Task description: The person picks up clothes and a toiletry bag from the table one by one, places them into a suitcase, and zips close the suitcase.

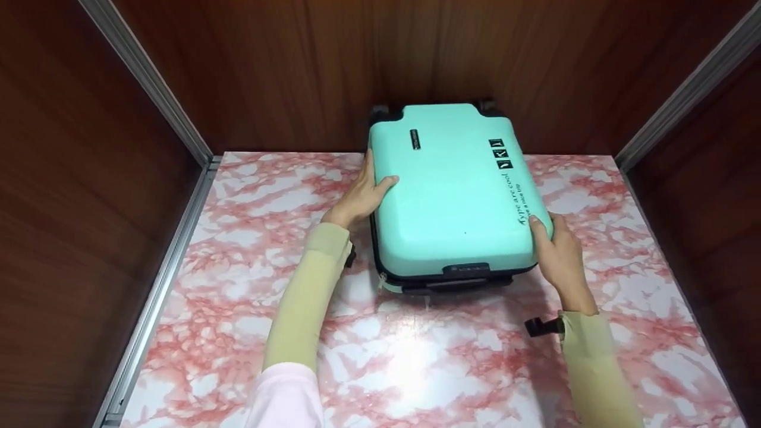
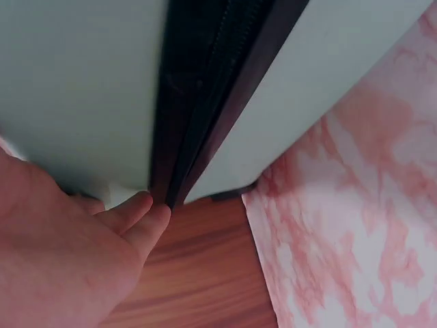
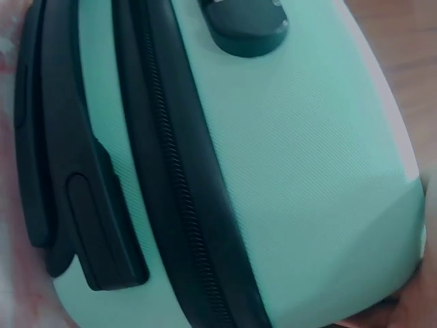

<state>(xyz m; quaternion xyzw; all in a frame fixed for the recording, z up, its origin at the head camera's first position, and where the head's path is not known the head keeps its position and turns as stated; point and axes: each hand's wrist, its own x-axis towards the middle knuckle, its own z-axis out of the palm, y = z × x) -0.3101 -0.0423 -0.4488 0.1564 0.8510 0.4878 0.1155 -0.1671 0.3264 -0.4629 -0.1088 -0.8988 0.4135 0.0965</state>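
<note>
A mint-green hard-shell suitcase (image 1: 452, 190) lies flat-side up, its wheel end toward the back wall and its handle end toward me. My left hand (image 1: 362, 193) holds its left side, thumb over the top edge and fingers along the side. In the left wrist view, the fingertips reach the dark zipper band (image 2: 181, 137). At the near right corner my right hand (image 1: 559, 255) grips, thumb on top; its fingers are mostly hidden. The right wrist view shows the black carry handle (image 3: 95, 205), the zipper (image 3: 181, 164) and a black lock (image 3: 249, 27).
Underneath is a red-and-white marbled tabletop (image 1: 238, 285). A dark wood panel (image 1: 267, 71) stands behind, close to the suitcase wheels. Side panels with metal edge strips (image 1: 160, 255) bound the table at left and right.
</note>
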